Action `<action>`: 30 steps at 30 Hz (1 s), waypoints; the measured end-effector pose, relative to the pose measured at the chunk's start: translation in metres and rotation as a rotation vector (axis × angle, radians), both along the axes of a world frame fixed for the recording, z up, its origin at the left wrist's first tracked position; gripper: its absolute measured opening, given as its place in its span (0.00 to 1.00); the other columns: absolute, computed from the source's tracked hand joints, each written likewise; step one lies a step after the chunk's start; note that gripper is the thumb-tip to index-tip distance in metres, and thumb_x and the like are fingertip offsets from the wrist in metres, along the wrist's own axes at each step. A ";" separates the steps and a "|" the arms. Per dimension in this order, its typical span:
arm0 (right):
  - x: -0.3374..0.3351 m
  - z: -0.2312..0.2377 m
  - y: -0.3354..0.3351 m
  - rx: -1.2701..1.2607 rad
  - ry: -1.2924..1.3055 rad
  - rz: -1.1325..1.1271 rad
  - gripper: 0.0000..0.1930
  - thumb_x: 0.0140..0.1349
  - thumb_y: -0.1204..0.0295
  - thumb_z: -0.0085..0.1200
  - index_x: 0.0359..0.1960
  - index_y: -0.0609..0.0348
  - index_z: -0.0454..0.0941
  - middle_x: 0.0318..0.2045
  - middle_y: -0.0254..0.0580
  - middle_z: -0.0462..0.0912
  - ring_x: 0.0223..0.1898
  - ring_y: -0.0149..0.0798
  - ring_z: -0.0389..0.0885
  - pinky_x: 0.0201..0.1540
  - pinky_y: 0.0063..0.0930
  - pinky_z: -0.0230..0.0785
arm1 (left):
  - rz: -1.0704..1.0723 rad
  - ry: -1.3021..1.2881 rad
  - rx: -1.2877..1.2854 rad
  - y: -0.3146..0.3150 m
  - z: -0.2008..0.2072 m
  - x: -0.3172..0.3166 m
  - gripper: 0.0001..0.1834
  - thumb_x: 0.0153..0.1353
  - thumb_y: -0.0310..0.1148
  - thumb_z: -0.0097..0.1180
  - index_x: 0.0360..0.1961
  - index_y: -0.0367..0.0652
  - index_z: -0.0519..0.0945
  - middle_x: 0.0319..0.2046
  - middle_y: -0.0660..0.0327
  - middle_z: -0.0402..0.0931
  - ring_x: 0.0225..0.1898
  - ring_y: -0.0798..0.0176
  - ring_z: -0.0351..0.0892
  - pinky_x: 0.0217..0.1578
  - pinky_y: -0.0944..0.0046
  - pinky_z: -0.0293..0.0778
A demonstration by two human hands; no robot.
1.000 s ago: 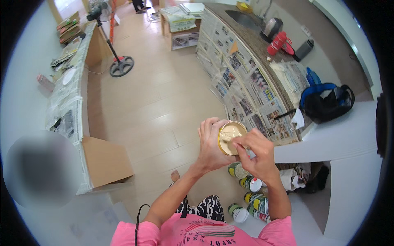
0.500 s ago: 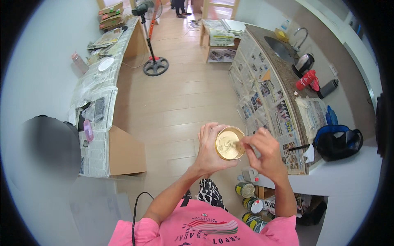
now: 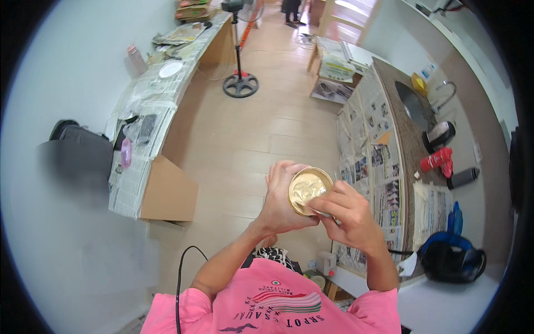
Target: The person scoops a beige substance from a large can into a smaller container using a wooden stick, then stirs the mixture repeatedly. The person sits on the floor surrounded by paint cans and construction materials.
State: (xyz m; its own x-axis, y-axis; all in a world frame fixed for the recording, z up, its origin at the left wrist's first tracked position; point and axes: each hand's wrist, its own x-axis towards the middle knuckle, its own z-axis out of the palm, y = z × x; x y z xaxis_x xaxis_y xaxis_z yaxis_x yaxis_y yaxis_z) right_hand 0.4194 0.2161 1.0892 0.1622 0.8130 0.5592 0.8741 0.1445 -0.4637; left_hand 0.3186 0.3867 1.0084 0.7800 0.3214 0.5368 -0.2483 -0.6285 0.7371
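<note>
My left hand (image 3: 280,201) is wrapped round the side of a small round tub (image 3: 291,198), which is tilted so its inside faces me. Glossy pale-gold paste (image 3: 307,187), stirred into ridges, fills it. My right hand (image 3: 346,213) is closed in a pinch at the tub's right rim, with its fingertips at the lower part of the paste. Whatever those fingers grip is mostly hidden behind them, and I cannot make out its kind.
On the right, a newspaper-covered counter carries a sink (image 3: 413,103), kettle (image 3: 439,135), red bottle (image 3: 436,160), dark bottle (image 3: 463,178) and black bag (image 3: 451,257). A papered bench (image 3: 130,195) and backpack (image 3: 83,147) are at left. A standing fan (image 3: 240,83) and a person (image 3: 291,11) are farther off.
My right hand has moved down and inward over the tub's lower right rim, and the paste's surface has changed shape. The whole view has turned, shifting the room rightward.
</note>
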 end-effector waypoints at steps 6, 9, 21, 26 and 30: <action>0.037 0.002 0.011 -0.013 -0.070 -0.011 0.22 0.42 0.84 0.61 0.44 0.60 0.86 0.37 0.39 0.87 0.35 0.45 0.77 0.41 0.40 0.71 | 0.075 -0.040 -0.002 0.006 0.005 0.017 0.51 0.31 0.39 0.83 0.62 0.47 0.73 0.53 0.56 0.70 0.59 0.47 0.68 0.61 0.45 0.62; 0.046 0.000 0.014 -0.057 -0.080 0.087 0.24 0.41 0.84 0.60 0.46 0.60 0.86 0.38 0.40 0.87 0.35 0.45 0.77 0.40 0.39 0.70 | 0.104 -0.010 -0.017 0.011 0.005 0.024 0.51 0.32 0.39 0.83 0.62 0.47 0.72 0.54 0.56 0.69 0.60 0.47 0.67 0.61 0.44 0.61; 0.091 -0.002 0.066 -0.080 -0.148 0.042 0.27 0.40 0.82 0.59 0.48 0.60 0.87 0.38 0.38 0.87 0.34 0.43 0.77 0.39 0.38 0.71 | 0.060 -0.007 -0.049 0.067 -0.008 0.069 0.53 0.30 0.38 0.83 0.64 0.47 0.72 0.56 0.56 0.69 0.61 0.48 0.68 0.61 0.45 0.60; 0.109 0.003 0.098 -0.146 -0.067 0.096 0.26 0.41 0.83 0.60 0.48 0.60 0.87 0.38 0.38 0.88 0.34 0.43 0.77 0.38 0.38 0.71 | 0.055 -0.065 -0.025 0.111 -0.014 0.096 0.52 0.30 0.38 0.82 0.63 0.47 0.72 0.55 0.55 0.69 0.60 0.48 0.68 0.60 0.45 0.60; 0.134 0.007 0.142 -0.123 -0.157 -0.109 0.25 0.41 0.83 0.59 0.47 0.60 0.86 0.36 0.39 0.87 0.33 0.44 0.76 0.39 0.38 0.72 | 0.051 -0.064 -0.017 0.145 -0.005 0.120 0.52 0.30 0.39 0.82 0.62 0.48 0.72 0.54 0.55 0.69 0.59 0.48 0.68 0.59 0.46 0.60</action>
